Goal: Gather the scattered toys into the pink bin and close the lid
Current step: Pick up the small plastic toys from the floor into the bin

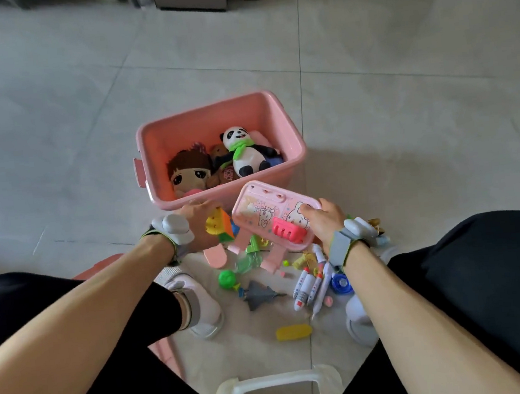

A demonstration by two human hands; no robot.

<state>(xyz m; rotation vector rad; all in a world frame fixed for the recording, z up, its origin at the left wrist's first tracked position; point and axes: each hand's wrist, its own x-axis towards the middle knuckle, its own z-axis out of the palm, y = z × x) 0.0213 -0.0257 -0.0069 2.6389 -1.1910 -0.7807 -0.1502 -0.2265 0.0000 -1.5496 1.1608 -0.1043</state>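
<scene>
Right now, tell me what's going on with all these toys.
A person is seated over a toy pile on the tiled floor. The left hand grips a colourful block toy; the right hand holds a pink cartoon case and a red toy rake. The pink bin is open, with a panda and doll inside. A grey jet, rockets and more lie loose.
</scene>
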